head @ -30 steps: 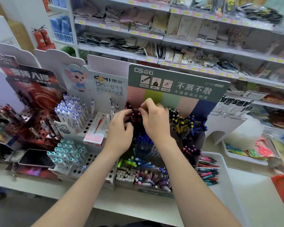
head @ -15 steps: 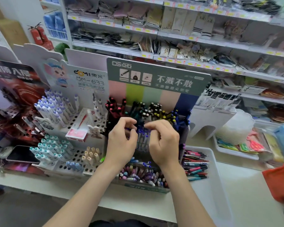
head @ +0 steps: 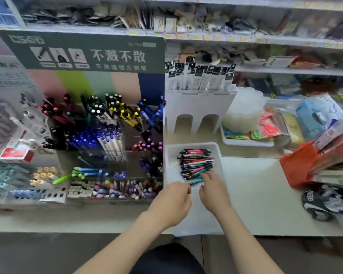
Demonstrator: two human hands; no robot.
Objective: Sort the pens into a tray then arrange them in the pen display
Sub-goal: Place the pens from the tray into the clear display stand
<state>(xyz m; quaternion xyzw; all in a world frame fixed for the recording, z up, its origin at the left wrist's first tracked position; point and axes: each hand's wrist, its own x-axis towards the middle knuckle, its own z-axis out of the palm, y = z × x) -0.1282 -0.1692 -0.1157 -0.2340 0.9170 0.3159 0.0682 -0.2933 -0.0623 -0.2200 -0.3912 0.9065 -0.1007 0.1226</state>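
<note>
While the white tray (head: pixel 218 155) sits at the front edge of the desk (head: pixel 265 194), just right of the pen display (head: pixel 107 135), its far end holds a heap of pens (head: pixel 196 163) lying crosswise. Both grips are over the tray. The left grip (head: pixel 172 200) has curled fingers, with the tips by one end of a teal pen (head: pixel 196 182) at the heap's near side. The right grip (head: pixel 214 192) lays bent fingers on the heap, the teal pen's other end between forefinger and thumb. Whether either grip pinches it cannot be told.
</note>
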